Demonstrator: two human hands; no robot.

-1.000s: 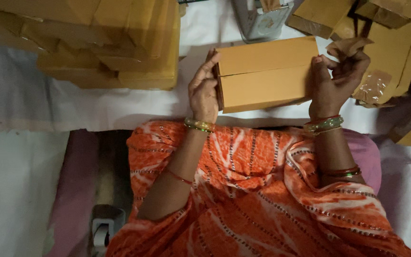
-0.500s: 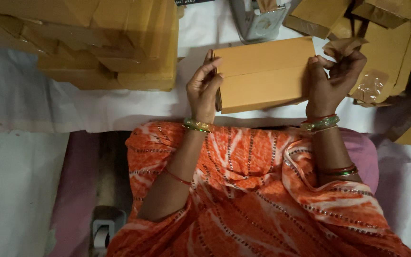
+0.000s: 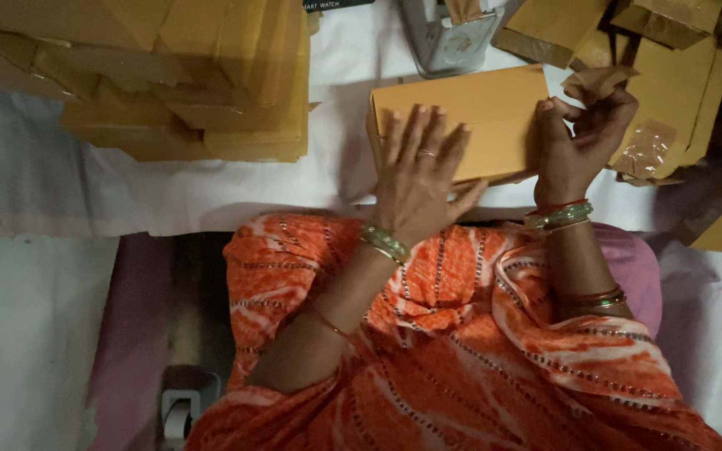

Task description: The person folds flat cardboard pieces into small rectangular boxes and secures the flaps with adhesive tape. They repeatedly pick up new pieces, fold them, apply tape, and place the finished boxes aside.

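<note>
1. Head view: a tan cardboard box [image 3: 478, 117] lies on the white cloth [image 3: 127, 192], in the middle of the scene, just beyond the person's lap.
2. The left hand [image 3: 419, 171] lies flat on the near left part of the box top, fingers spread wide and straight, palm down. It presses on the box and grips nothing.
3. The right hand [image 3: 574, 142] is at the right end of the box. Its fingers are curled, and the thumb and fingertips pinch a small strip of brown tape [image 3: 599, 82] just above that end. The heel of the hand touches the box side.
4. Both wrists wear green and gold bangles [image 3: 557, 215].
5. Far left, a pile of flat cardboard [image 3: 185, 75] rests on the cloth, well apart from the box.
6. Far and just beyond the box stands a grey tape dispenser [image 3: 449, 38].
7. To the right lie more tan boxes [image 3: 670, 50], near the right hand.
</note>
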